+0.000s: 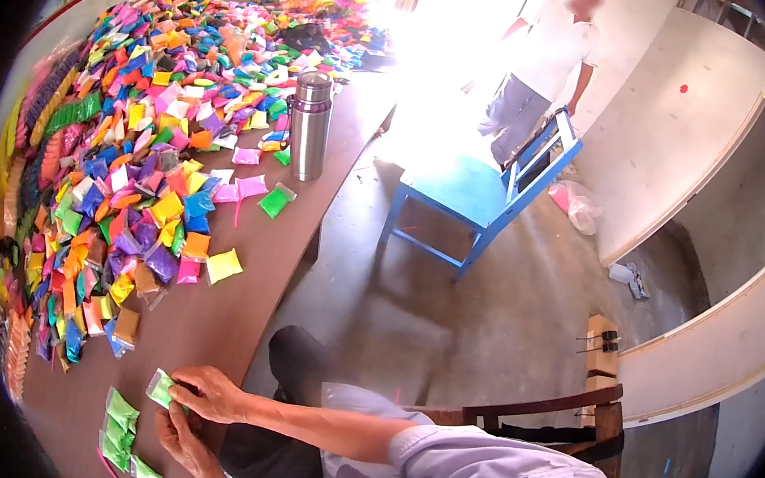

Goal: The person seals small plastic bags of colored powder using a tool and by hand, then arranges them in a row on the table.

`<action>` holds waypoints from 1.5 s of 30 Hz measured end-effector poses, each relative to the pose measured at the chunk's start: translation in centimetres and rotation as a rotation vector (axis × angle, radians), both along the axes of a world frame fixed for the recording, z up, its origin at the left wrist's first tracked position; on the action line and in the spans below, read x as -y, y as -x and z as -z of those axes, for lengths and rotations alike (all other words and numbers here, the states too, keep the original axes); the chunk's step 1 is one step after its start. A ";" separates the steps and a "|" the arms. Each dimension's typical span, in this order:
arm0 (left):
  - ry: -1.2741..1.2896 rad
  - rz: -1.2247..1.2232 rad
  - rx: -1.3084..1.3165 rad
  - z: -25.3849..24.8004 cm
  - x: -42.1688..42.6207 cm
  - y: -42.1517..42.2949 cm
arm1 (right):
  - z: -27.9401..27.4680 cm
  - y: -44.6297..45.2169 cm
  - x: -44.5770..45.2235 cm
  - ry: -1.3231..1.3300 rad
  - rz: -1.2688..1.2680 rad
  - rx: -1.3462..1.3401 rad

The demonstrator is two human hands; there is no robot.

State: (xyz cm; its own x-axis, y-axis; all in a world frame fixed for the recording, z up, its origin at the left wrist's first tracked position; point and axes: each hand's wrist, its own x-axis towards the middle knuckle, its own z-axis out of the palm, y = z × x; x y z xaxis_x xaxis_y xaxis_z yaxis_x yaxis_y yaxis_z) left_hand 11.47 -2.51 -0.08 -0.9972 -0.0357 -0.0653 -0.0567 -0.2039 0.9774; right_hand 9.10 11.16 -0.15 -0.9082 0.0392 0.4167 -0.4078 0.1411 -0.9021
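A small green packet (161, 389) in clear film is held over the near edge of the brown table. My right hand (211, 394) pinches it from the right side. Just below, my left hand (184, 444) has its fingertips closed at the packet's lower edge. Beside my hands, several green packets (119, 429) lie close together on the table (241, 327), with a thin pink strip along their left side.
A large heap of colourful packets (150, 162) covers the table's far and left parts. A steel flask (309, 130) stands upright near the right edge. Beyond are a blue chair (463, 191) and a standing person (549, 63). A wooden chair back (549, 403) is at lower right.
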 end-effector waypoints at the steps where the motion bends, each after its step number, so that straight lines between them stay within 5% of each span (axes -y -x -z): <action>1: -0.002 0.010 -0.046 -0.5 -0.5 -0.2 | 0.0 0.0 0.1 0.025 0.024 0.014; 6: 0.205 -0.005 -0.167 -0.2 0.2 0.1 | 0.1 0.0 0.1 0.024 0.015 0.088; 9: 0.011 0.037 -0.098 0.7 0.7 0.3 | -0.4 -0.1 0.0 0.027 0.012 0.052; 17: 0.092 0.009 -0.075 0.6 0.7 0.3 | -0.9 -0.4 -0.2 0.092 0.033 0.076; 22: -0.085 -0.019 -0.093 -1.1 -0.9 0.1 | -1.0 -0.3 -0.4 0.061 -0.004 0.081; 30: 0.128 -0.044 -0.098 -0.1 0.2 0.2 | -0.6 -0.3 -0.4 0.068 0.005 0.095; 45: -0.036 -0.075 -0.088 0.4 0.5 0.5 | -0.4 -0.3 -0.3 0.042 0.031 0.064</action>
State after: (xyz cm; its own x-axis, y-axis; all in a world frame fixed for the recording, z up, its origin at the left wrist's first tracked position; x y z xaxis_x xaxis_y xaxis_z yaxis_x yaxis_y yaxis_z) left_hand 10.99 -3.01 -0.44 -0.9937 -0.1099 0.0199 0.0459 -0.2391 0.9699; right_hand 9.44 11.44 0.23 -0.9310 0.0838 0.3554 -0.3453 0.1143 -0.9315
